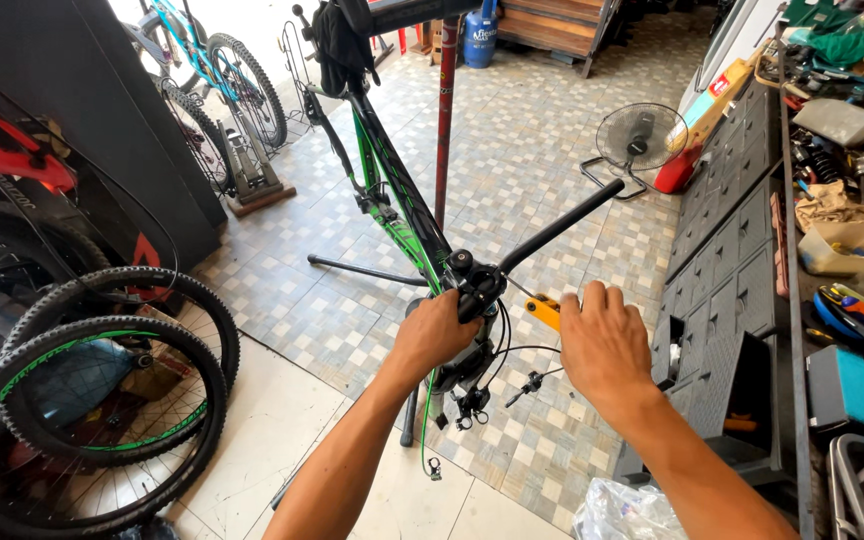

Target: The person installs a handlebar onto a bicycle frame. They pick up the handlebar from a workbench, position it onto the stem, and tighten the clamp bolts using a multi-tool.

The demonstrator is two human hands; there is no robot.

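A green and black bicycle frame (pixel 392 190) hangs clamped in a red repair stand (pixel 445 110). My left hand (pixel 437 330) is closed around the near end of the black handlebar (pixel 562 225), just beside the stem (pixel 472 280). My right hand (pixel 602 340) grips an orange-handled tool (pixel 544 310) whose tip points toward the stem. Loose black cables and small shifter parts (pixel 497 385) dangle below the bar between my two hands.
Two wheels with knobby tyres (pixel 102 400) lean at the left. A black drawer cabinet (pixel 732 280) with one open drawer and a cluttered bench top (pixel 852 220) stand at the right. A floor fan (pixel 640 138), a blue bicycle (pixel 212 70) and a plastic bag (pixel 622 510) are around.
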